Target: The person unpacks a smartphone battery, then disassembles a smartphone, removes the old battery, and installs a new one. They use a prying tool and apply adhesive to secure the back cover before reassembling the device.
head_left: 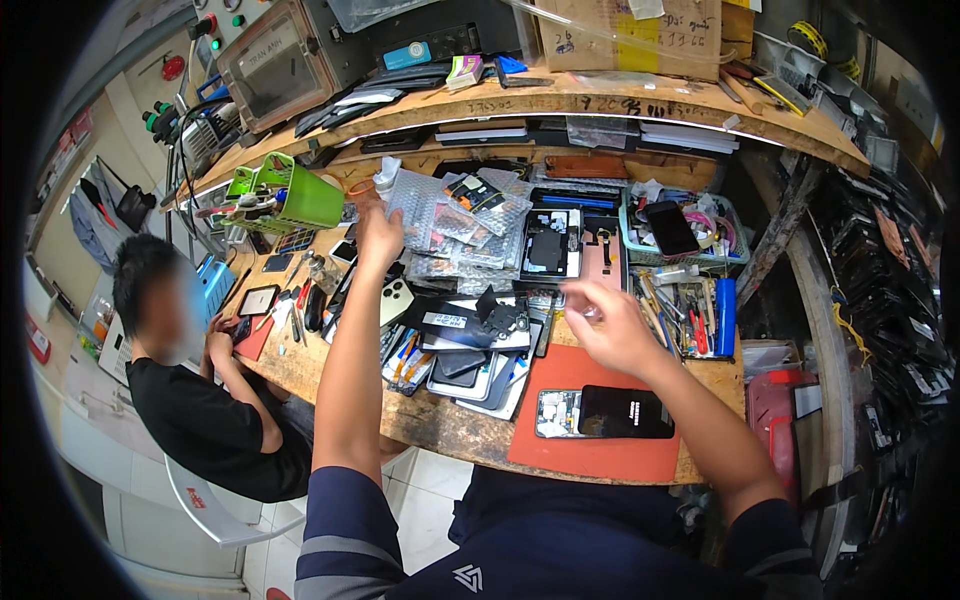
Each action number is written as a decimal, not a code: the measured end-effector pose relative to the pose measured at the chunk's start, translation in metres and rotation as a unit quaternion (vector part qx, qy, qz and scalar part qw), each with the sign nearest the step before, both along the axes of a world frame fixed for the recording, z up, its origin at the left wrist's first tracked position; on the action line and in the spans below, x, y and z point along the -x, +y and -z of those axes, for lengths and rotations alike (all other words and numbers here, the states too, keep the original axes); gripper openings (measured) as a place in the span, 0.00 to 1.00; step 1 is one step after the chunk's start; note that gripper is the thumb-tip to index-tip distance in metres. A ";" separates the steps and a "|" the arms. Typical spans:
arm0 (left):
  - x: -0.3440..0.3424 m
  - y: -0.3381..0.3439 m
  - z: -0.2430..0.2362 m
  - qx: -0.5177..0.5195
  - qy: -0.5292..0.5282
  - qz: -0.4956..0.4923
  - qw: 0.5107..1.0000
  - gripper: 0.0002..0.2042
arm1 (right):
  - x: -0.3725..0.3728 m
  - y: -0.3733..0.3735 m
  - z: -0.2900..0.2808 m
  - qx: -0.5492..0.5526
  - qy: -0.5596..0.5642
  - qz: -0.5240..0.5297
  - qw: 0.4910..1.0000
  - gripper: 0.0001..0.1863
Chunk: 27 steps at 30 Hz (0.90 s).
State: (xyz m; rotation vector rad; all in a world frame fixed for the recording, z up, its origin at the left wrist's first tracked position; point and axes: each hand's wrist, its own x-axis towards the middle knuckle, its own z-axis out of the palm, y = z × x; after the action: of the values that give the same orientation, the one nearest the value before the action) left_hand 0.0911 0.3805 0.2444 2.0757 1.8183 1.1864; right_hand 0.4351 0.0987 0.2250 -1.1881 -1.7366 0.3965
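Note:
My left hand (378, 238) is raised at the far left of the bench, beside bubble-wrap bags (412, 205) and an orange loop-shaped thing (360, 188). Its fingertips are partly hidden, so I cannot tell whether it grips anything. Over the bench's right half, my right hand (610, 322) hovers with curled, slightly blurred fingers; whatever may be in them is hidden. Below it lies an orange mat (600, 463). On that mat rests an opened phone with bare inner parts (558, 413), and next to it a black phone screen (627, 412) showing a white logo.
Stacked phone parts (475, 350) fill the bench's middle. A green basket (310, 195) stands at left; screwdrivers and a blue-sided tray (724, 318) lie at right. A shelf (600, 95) overhangs the back. A person in black (205, 420) sits at left, handling a phone.

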 end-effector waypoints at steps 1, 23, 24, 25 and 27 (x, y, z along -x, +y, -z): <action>-0.006 0.001 0.002 -0.007 0.007 0.000 1.000 0.22 | 0.007 0.021 -0.005 -0.045 -0.019 0.014 0.999 0.21; 0.001 -0.018 -0.016 0.147 -0.229 0.113 0.956 0.24 | 0.104 0.211 -0.127 0.050 -0.513 -0.032 0.857 0.46; -0.009 -0.022 -0.021 0.157 -0.283 0.135 0.937 0.24 | 0.093 0.211 -0.135 0.048 -0.475 -0.047 0.877 0.39; -0.016 -0.019 -0.018 0.167 -0.278 0.149 0.934 0.26 | 0.087 0.213 -0.137 0.045 -0.461 -0.054 0.885 0.32; -0.026 -0.019 -0.016 0.111 -0.172 0.141 0.969 0.26 | 0.081 0.210 -0.136 0.011 -0.443 -0.063 0.894 0.28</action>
State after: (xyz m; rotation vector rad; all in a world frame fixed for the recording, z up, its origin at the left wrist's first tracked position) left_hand 0.1173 0.3615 0.2605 1.7956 1.3770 1.1225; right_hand 0.3545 0.3091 0.3610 -1.3849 -2.5988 -0.0953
